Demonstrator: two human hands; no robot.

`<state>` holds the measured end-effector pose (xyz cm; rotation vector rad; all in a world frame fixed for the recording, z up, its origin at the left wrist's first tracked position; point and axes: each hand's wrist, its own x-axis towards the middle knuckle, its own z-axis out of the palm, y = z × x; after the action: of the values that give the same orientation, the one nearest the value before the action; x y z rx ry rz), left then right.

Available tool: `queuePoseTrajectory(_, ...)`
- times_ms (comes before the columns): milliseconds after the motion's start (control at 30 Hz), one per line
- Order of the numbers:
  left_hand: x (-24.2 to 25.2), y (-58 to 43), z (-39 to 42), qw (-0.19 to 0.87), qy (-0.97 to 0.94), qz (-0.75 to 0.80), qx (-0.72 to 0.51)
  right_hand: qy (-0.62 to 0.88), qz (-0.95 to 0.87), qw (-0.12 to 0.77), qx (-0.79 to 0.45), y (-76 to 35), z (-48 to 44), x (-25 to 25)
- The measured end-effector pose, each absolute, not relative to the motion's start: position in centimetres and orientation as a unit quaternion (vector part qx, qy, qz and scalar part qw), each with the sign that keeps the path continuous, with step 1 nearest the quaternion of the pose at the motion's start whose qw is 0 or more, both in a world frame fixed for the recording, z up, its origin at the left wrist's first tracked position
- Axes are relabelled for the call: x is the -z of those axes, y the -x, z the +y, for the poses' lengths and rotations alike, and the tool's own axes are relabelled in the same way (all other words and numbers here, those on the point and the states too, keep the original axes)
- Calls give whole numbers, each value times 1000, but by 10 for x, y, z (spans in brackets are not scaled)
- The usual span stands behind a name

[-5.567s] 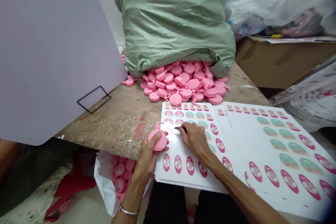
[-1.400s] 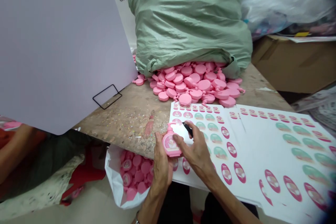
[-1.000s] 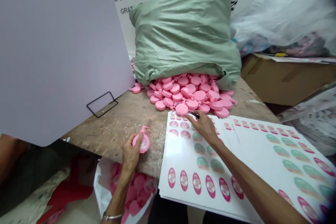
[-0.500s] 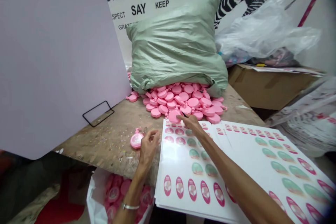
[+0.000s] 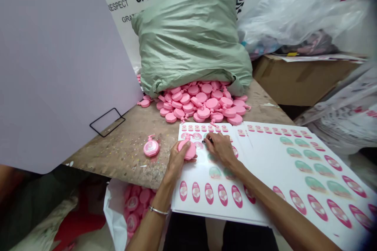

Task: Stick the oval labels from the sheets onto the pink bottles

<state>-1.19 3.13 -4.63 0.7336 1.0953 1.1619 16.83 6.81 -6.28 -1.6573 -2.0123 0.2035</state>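
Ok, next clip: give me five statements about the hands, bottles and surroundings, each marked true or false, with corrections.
1. The left hand holds a pink pump bottle. True.
2. The face of that bottle turned to the camera carries a round label. False: that face is plain.
3. A pile of pink bottles lies at the mouth of the green sack. True.
4. The right hand is inside the green sack. False: it is over the sticker sheet, with a small dark tool in its fingers.
5. A labelled bottle lies on the wooden table, left of the sticker sheet in the picture. True.
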Motion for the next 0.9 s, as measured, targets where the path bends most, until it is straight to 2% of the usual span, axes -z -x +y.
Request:
queuePoseTrajectory(200, 57, 5, 34, 625, -319, 495, -513, 590, -765, 258, -8, -168, 62, 73)
queuePoseTrajectory(533, 61, 4, 36, 607, -341, 502, -514, 599, -747, 278, -76, -170, 69, 77)
queuePoseTrajectory(700, 60, 3, 33, 587, -337, 497, -543, 584, -733, 341, -67, -166, 66, 73)
queuePoseTrajectory(833, 52, 2, 28, 599, -311, 486, -555, 568, -657, 444, -222, -168, 59, 57)
queuePoseTrajectory(900, 45, 2, 24, 630, -292, 471, -545, 547, -628, 463, -302, -168, 52, 43)
